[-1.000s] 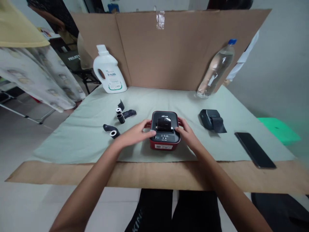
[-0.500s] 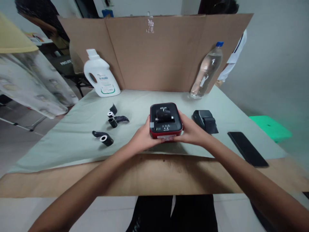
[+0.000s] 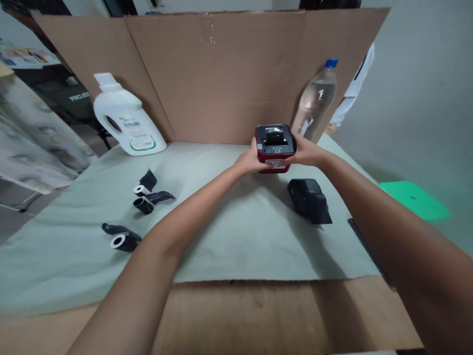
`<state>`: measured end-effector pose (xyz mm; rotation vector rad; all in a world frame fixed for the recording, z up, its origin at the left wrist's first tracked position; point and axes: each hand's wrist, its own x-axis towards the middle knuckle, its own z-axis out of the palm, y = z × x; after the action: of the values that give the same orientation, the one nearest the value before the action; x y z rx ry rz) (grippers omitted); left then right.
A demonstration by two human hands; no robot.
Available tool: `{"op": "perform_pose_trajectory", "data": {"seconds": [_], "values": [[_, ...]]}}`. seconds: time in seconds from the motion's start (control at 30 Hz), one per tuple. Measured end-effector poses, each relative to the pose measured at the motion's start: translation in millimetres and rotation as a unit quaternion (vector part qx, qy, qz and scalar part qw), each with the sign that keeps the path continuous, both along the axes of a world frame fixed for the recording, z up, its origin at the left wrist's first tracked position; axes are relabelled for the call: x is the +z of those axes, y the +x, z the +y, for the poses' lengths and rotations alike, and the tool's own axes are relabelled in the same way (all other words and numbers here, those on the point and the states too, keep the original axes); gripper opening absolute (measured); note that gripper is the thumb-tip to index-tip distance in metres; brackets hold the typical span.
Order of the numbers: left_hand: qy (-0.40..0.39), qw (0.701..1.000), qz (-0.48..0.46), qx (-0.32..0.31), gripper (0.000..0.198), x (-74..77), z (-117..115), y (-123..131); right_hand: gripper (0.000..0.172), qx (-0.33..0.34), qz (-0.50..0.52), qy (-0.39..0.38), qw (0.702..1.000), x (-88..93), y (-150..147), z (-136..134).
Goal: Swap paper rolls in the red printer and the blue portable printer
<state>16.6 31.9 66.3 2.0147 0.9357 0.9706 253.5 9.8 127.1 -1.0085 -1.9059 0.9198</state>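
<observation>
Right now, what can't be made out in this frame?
1. Head view: red printer sides covered by left hand and right hand; label print too small.
2. Head view: dark flat thing mostly behind the right forearm.
3. Head view: person behind cardboard screen, only a white sleeve shows.

both hands (image 3: 254, 160) grip red printer (image 3: 275, 146).

Soft light is falling from above, laying dim shadows under the held printer (image 3: 275, 140) on the cloth (image 3: 229, 231). Wide-lens distortion is bowing the cardboard screen (image 3: 221, 74) (most at the edges); detail is looking slightly soft.
</observation>
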Motion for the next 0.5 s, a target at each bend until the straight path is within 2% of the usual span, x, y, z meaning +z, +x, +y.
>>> {"op": "perform_pose_trajectory", "data": {"seconds": [0.1, 0.23, 0.33, 0.5], "values": [[-0.013, 1.000, 0.016, 0.001, 0.129, -14.5, 12, 10, 0.090, -0.003, -0.018, -0.004, 1.000, -21.3, 9, 11], [-0.014, 0.999, 0.001, -0.031, 0.132, -26.6, 10, 4, 0.085, -0.010, -0.032, -0.011, 0.999, -41.6, 7, 10], [-0.023, 0.998, -0.014, -0.055, 0.132, -30.9, -4, -7, 0.078, -0.008, -0.056, 0.000, 0.998, -43.6, -3, 0], [-0.027, 0.998, -0.024, -0.047, 0.126, -30.9, -31, -21, 0.075, 0.012, -0.073, 0.014, 0.997, -32.8, -21, -22]]}}
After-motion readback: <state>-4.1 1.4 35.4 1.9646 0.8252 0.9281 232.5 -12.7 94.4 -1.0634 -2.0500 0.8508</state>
